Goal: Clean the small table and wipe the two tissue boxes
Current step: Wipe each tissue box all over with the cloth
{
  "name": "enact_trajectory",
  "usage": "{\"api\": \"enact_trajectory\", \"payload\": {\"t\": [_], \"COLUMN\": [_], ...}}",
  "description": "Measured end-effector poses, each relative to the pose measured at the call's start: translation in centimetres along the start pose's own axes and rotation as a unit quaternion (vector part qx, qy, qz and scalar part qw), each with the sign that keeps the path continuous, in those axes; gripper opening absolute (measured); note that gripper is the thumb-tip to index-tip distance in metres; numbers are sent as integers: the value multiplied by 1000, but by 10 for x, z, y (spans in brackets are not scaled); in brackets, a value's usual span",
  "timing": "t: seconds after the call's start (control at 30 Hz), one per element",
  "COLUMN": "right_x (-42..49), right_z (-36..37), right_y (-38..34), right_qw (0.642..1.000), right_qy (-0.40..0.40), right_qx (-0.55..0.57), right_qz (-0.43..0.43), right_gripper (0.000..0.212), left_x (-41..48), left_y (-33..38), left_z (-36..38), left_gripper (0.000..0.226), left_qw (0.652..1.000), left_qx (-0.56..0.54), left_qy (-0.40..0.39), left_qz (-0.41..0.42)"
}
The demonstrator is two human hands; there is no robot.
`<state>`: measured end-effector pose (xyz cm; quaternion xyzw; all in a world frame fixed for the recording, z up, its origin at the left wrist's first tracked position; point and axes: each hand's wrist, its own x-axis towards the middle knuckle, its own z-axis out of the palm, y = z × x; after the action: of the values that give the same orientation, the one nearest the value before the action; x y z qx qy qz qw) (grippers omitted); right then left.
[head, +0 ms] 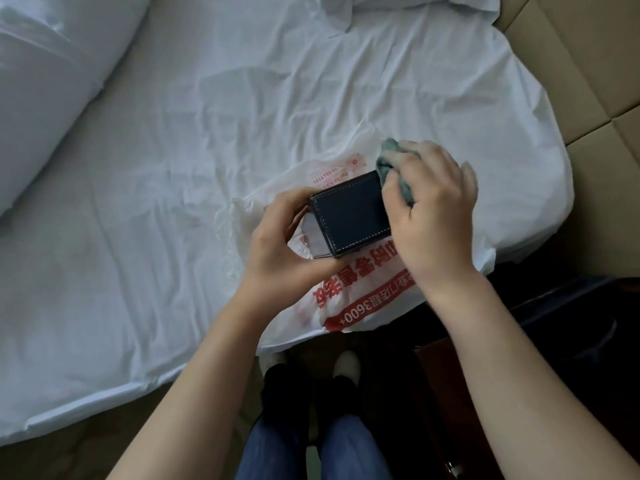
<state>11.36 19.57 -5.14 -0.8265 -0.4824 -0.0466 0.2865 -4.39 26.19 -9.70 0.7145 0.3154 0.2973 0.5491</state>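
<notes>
You're on the box-wiping step. Your left hand [277, 237] grips the dark stitched tissue box [351, 211] by one end, fingers curled round it, over the red-printed plastic bag [363, 299] that lies on the white bed sheet [207, 150]. Your right hand [433, 209] clutches a bunched teal cloth [386, 157] and presses it to the box's other end. Next, I'd judge, you should turn the box in your left hand to bring unwiped faces to the cloth; the second box isn't in view
</notes>
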Motion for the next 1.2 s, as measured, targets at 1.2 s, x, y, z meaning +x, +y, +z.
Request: {"api": "enact_trajectory", "payload": {"t": [1.2], "right_x": [-86], "right_z": [43], "right_y": [11], "right_qw": [963], "right_qy": [-47], "right_qx": [264], "right_qz": [37], "right_gripper": [26], "left_x": [-42], "left_y": [-88], "left_z": [-62], "left_gripper": [72], "left_qw": [977], "left_qx": [-4], "left_qy": [-5], "left_qz": [-212]}}
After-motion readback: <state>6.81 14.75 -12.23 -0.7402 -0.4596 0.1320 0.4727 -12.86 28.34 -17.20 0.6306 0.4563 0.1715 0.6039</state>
